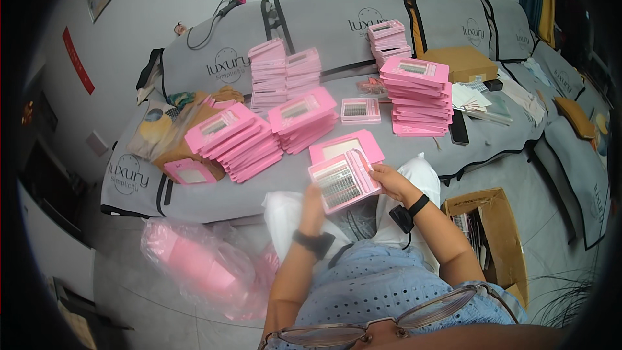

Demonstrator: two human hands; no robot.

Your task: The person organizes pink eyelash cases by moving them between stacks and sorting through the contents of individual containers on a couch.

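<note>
A clear-lidded pink case of false eyelash clusters (340,185) is held tilted over my lap. My right hand (390,183) grips its right edge, thumb on top. Close by its left edge is my left hand (313,212), smeared by motion, so its fingers do not show clearly. Just beyond the case a pink card sleeve with a window (370,144) lies on the sofa, partly covered by the case. Another eyelash case (361,111) rests flat farther back, between the pink stacks.
Tall stacks of pink boxes stand on the grey-covered sofa (337,8), to the left (236,142) and right (421,104). A phone (459,128) and a closed carton (460,65) lie at right. On the floor are a plastic bag of pink sleeves (194,262) and an open carton (508,240).
</note>
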